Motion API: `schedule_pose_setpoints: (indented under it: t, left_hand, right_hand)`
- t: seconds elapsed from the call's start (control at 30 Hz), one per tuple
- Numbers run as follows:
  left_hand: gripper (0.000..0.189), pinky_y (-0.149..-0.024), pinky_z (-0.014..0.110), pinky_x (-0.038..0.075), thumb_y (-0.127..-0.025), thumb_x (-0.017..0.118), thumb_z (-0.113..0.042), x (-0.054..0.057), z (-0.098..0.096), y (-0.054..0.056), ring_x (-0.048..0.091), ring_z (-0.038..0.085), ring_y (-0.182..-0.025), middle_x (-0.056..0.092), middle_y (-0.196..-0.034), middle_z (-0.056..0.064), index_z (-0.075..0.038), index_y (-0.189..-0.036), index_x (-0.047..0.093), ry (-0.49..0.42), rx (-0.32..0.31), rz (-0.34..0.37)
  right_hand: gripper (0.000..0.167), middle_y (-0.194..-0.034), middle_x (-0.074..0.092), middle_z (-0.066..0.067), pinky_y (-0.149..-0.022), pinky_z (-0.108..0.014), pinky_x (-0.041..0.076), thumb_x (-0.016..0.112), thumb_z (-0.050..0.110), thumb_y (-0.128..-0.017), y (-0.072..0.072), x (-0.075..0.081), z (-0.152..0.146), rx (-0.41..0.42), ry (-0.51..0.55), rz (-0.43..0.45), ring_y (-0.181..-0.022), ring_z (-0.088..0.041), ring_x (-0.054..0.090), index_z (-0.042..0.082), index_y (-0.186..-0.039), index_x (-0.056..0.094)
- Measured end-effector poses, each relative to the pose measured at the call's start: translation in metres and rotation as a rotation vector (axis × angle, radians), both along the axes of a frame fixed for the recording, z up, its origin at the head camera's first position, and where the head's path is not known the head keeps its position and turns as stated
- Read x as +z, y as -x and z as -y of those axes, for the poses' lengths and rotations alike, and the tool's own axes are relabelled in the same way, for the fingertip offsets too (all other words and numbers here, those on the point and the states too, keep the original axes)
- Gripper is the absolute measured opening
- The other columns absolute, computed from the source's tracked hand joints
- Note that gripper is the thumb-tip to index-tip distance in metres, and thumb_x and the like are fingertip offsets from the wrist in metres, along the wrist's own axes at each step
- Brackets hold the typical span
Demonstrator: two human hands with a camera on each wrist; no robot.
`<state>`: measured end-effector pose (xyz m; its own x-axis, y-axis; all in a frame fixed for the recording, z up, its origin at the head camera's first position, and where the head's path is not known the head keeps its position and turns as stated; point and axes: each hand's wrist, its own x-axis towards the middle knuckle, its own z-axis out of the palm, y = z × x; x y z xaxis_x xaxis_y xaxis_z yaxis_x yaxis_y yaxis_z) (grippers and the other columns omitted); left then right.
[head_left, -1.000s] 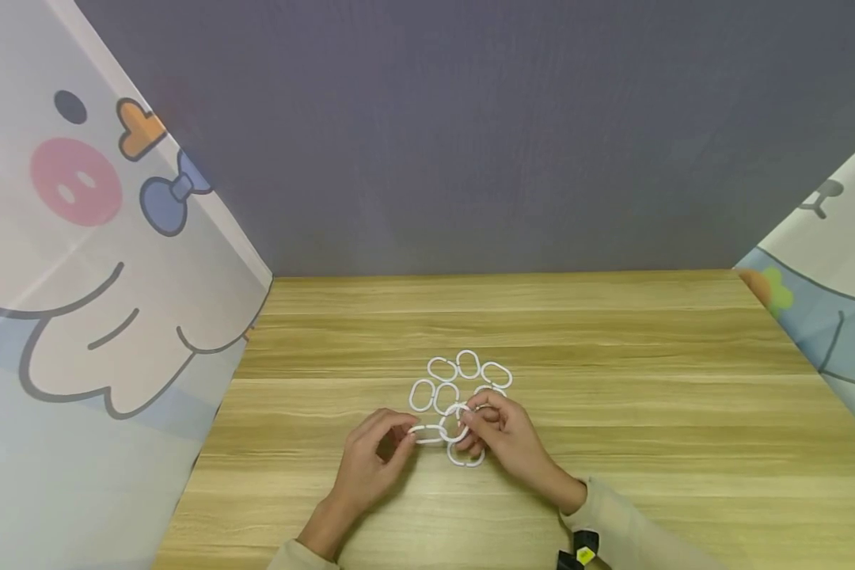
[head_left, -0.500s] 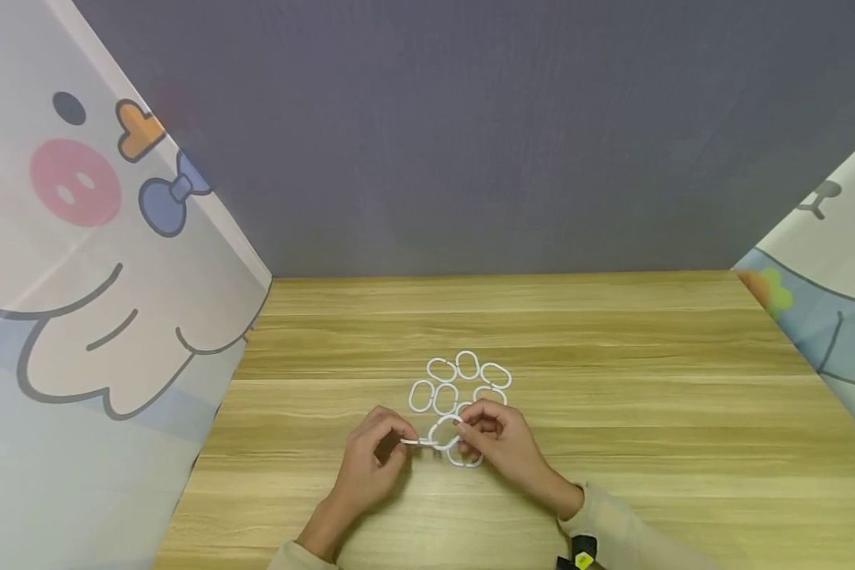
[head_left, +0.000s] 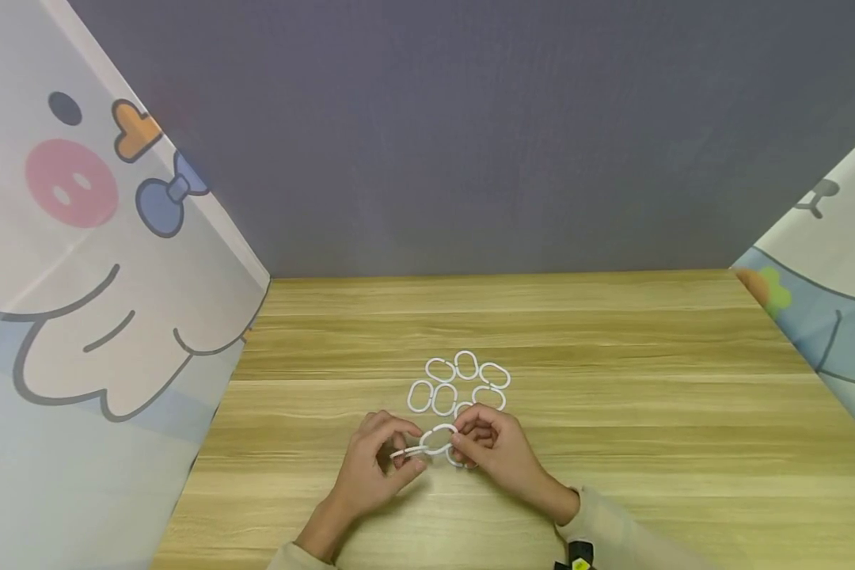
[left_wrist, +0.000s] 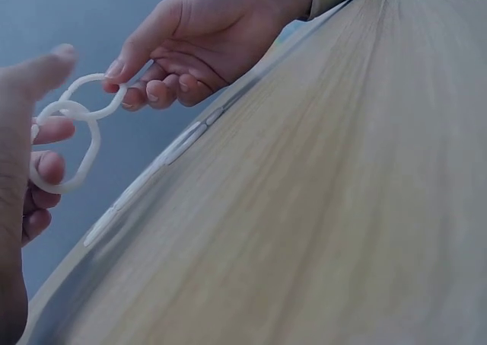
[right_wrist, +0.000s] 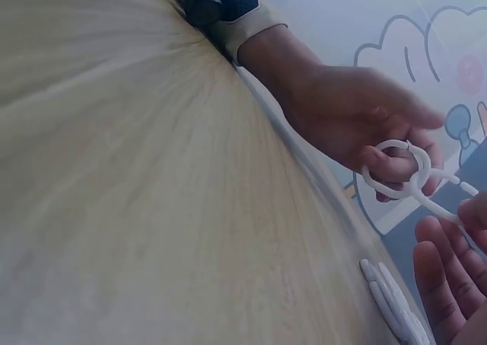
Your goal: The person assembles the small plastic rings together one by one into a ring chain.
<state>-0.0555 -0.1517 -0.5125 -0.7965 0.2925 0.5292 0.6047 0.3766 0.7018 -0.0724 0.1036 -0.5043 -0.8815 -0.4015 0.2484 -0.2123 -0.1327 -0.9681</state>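
Note:
Two white oval plastic links hang joined between the hands, raised off the table. My right hand (head_left: 495, 443) pinches one link (head_left: 438, 427) by its right end, between thumb and index finger. At my left hand (head_left: 381, 459), the other link (left_wrist: 95, 143) is held against the curled fingers, while the left thumb (left_wrist: 46, 71) stands away from it. The right wrist view shows this left-hand link (right_wrist: 392, 142) looped through its neighbour. Another white link (head_left: 454, 459) shows below the right hand, partly covered by the fingers.
Several white links (head_left: 420, 396) lie in a loose cluster on the wooden table (head_left: 613, 348), just beyond the hands. A grey wall (head_left: 499, 142) rises at the table's back. Cartoon-printed panels (head_left: 135, 317) stand along both sides.
Both hands have drawn slightly nearer the body with the joined links, which have shifted left and tilted. The left thumb has spread away from its index finger. The links on the table have stayed put.

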Motion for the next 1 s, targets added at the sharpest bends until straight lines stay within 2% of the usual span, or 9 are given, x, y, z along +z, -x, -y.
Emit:
schedule_pose_setpoints:
  t: [0.13,0.3,0.5,0.6,0.8,1.0]
  left_hand:
    - [0.027,-0.072,0.027,0.045,-0.084,0.095,-0.019,-0.001,-0.001,0.001,0.049,0.004,-0.079,0.055,-0.073,-0.010,-0.021,-0.106,0.080,0.010,0.028,-0.021]
    - [0.021,-0.072,0.023,0.040,-0.084,0.095,-0.012,0.000,-0.004,0.001,0.046,0.003,-0.077,0.052,-0.068,-0.013,-0.022,-0.097,0.083,0.018,0.083,-0.058]
    - [0.022,-0.067,0.020,0.038,-0.080,0.097,-0.007,0.000,-0.006,0.001,0.044,0.004,-0.077,0.054,-0.076,-0.014,-0.018,-0.095,0.084,0.024,0.133,-0.109]
    - [0.023,-0.065,0.019,0.039,-0.079,0.097,-0.005,0.000,-0.005,0.001,0.044,0.004,-0.077,0.054,-0.078,-0.013,-0.017,-0.095,0.084,0.010,0.148,-0.108]
    - [0.023,-0.065,0.020,0.039,-0.080,0.097,-0.004,-0.001,-0.004,0.002,0.044,0.004,-0.076,0.055,-0.076,-0.013,-0.016,-0.095,0.084,-0.012,0.170,-0.116]
    - [0.023,-0.065,0.020,0.039,-0.080,0.097,-0.004,0.000,-0.004,0.003,0.046,0.005,-0.075,0.056,-0.075,-0.013,-0.016,-0.095,0.084,-0.028,0.192,-0.127]
  right_hand:
    - [0.007,-0.084,0.072,-0.030,-0.057,-0.025,0.061,0.073,-0.009,-0.100,-0.001,0.000,0.000,0.001,-0.012,-0.007,-0.071,-0.007,0.072,-0.010,-0.105,0.067]
    - [0.006,-0.080,0.073,-0.028,-0.057,-0.026,0.062,0.074,-0.008,-0.100,0.000,-0.001,-0.001,0.022,-0.004,-0.009,-0.070,-0.008,0.072,-0.009,-0.103,0.068]
    - [0.008,-0.081,0.073,-0.028,-0.056,-0.026,0.061,0.074,-0.008,-0.100,0.002,-0.003,-0.001,0.024,-0.017,-0.022,-0.070,-0.005,0.070,-0.010,-0.104,0.068]
    - [0.010,-0.083,0.073,-0.028,-0.057,-0.026,0.062,0.075,-0.008,-0.099,0.002,-0.002,-0.002,0.010,-0.041,-0.025,-0.071,-0.005,0.071,-0.010,-0.106,0.069]
    - [0.012,-0.089,0.074,-0.026,-0.059,-0.028,0.063,0.075,-0.008,-0.099,0.004,0.001,-0.005,-0.021,-0.066,-0.050,-0.072,-0.016,0.075,-0.006,-0.111,0.072]
    - [0.014,-0.085,0.073,-0.026,-0.057,-0.025,0.060,0.075,-0.009,-0.099,0.007,0.003,-0.013,-0.053,-0.086,-0.073,-0.067,-0.026,0.074,-0.007,-0.112,0.073]
